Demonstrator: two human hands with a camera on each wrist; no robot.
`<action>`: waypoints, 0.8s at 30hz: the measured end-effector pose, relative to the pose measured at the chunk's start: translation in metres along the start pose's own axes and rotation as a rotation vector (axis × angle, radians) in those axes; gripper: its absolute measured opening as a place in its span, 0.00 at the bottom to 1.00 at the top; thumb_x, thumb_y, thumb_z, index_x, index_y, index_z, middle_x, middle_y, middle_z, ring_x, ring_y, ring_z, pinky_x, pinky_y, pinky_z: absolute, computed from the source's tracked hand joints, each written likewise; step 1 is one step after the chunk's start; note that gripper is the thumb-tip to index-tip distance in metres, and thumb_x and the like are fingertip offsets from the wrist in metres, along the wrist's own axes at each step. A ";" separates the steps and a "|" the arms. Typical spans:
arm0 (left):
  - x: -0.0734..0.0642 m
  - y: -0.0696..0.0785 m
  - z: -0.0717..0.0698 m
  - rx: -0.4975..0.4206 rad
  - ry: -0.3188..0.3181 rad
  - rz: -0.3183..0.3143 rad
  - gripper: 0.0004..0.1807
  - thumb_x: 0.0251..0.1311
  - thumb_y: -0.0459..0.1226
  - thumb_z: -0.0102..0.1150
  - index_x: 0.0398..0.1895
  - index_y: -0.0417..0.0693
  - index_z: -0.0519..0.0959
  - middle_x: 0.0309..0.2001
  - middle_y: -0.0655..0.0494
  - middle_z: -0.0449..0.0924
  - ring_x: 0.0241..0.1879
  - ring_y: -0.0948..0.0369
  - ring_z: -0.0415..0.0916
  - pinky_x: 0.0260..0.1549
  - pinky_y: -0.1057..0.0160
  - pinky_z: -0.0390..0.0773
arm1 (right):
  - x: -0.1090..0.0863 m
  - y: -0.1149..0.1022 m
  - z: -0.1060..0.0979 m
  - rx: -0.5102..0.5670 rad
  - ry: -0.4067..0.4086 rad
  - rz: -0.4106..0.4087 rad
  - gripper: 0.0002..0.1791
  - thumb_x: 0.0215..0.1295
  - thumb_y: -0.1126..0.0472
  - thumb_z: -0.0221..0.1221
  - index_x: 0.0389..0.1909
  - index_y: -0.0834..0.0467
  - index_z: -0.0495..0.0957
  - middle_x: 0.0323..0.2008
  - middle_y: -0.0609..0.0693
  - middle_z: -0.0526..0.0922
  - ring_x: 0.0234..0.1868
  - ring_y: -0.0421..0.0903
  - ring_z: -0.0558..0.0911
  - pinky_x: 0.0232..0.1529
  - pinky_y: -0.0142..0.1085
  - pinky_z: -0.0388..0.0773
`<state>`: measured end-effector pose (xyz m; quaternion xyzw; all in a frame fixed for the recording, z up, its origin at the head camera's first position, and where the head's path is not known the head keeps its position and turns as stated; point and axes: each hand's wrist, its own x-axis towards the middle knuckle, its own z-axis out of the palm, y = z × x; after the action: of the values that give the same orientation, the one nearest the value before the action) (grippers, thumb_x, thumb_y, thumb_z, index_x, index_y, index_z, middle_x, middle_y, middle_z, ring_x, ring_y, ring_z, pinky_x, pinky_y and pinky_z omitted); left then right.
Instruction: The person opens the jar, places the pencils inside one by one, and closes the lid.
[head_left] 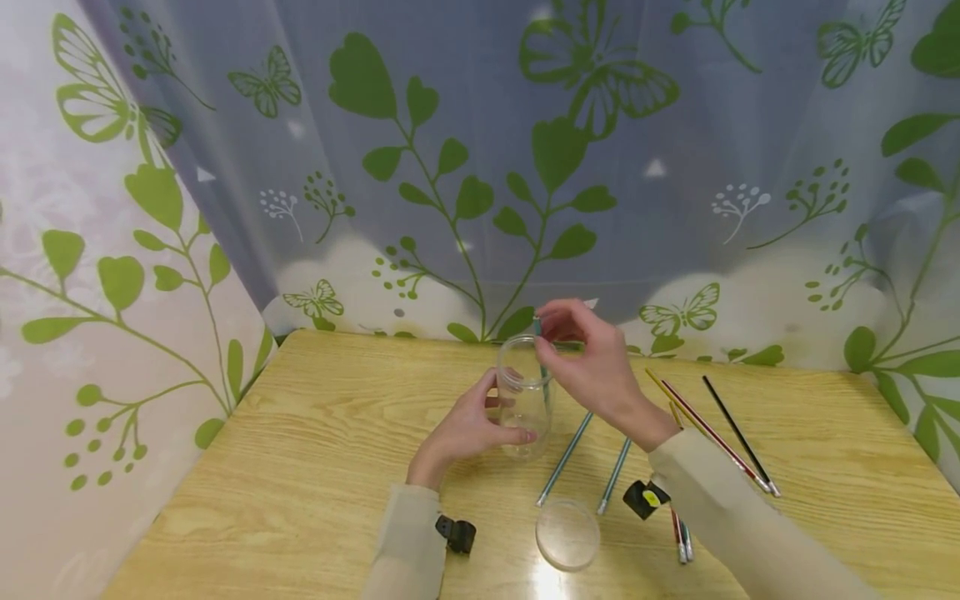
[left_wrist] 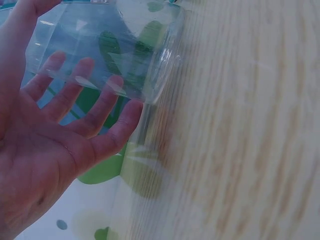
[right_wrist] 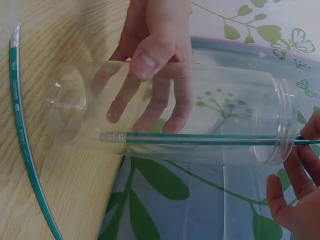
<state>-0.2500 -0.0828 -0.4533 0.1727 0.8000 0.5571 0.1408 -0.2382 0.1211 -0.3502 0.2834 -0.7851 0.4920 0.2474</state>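
A clear plastic jar (head_left: 525,417) stands upright on the table with its mouth uncovered. My left hand (head_left: 476,425) grips it from the left, thumb in front and fingers behind, as the right wrist view also shows. A green pencil (right_wrist: 200,139) reaches down inside the jar, eraser end lowest. At the jar's rim, my right hand (head_left: 588,358) pinches the pencil's upper end between thumb and fingers. In the left wrist view the left hand (left_wrist: 75,125) curves along the jar's wall (left_wrist: 165,60).
A round clear lid (head_left: 567,535) lies in front of the jar. Two green pencils, one (head_left: 565,460) nearer the jar, lie to its right. Farther right are several pencils, including a black pencil (head_left: 735,429) and red ones. A patterned curtain (head_left: 465,250) hangs behind the table (head_left: 300,467).
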 end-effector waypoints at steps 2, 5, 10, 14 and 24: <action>0.000 0.000 0.000 0.003 -0.001 0.001 0.46 0.50 0.47 0.79 0.72 0.66 0.65 0.70 0.60 0.70 0.68 0.50 0.70 0.62 0.47 0.77 | 0.000 0.001 0.001 -0.018 -0.018 -0.010 0.17 0.62 0.74 0.65 0.51 0.62 0.80 0.36 0.52 0.86 0.37 0.45 0.86 0.45 0.37 0.85; 0.000 0.000 0.000 0.004 -0.001 0.002 0.47 0.51 0.47 0.79 0.73 0.63 0.64 0.70 0.58 0.69 0.68 0.50 0.70 0.62 0.47 0.77 | 0.000 0.004 0.002 -0.045 -0.048 -0.033 0.16 0.61 0.75 0.64 0.50 0.62 0.80 0.35 0.51 0.86 0.37 0.45 0.86 0.44 0.42 0.86; 0.000 0.000 0.000 0.004 -0.004 0.006 0.46 0.50 0.47 0.80 0.73 0.64 0.65 0.71 0.60 0.68 0.68 0.50 0.70 0.63 0.47 0.77 | -0.002 0.006 0.003 -0.115 -0.117 -0.088 0.15 0.62 0.74 0.64 0.49 0.62 0.81 0.35 0.51 0.86 0.36 0.44 0.86 0.43 0.42 0.87; 0.000 -0.001 -0.001 0.011 -0.002 0.004 0.44 0.50 0.48 0.79 0.71 0.69 0.66 0.72 0.62 0.67 0.68 0.51 0.70 0.62 0.48 0.77 | -0.001 0.002 0.002 -0.161 -0.177 -0.100 0.13 0.64 0.73 0.63 0.48 0.61 0.81 0.36 0.51 0.87 0.37 0.44 0.86 0.42 0.42 0.86; -0.001 0.001 0.001 -0.001 -0.008 -0.007 0.47 0.52 0.47 0.79 0.74 0.66 0.63 0.72 0.60 0.66 0.69 0.50 0.69 0.62 0.45 0.77 | 0.002 -0.001 -0.002 -0.250 -0.276 -0.132 0.08 0.66 0.72 0.62 0.43 0.60 0.83 0.36 0.50 0.87 0.35 0.42 0.85 0.36 0.35 0.84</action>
<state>-0.2486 -0.0824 -0.4523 0.1723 0.7998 0.5561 0.1461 -0.2389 0.1221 -0.3477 0.3660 -0.8464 0.3299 0.2022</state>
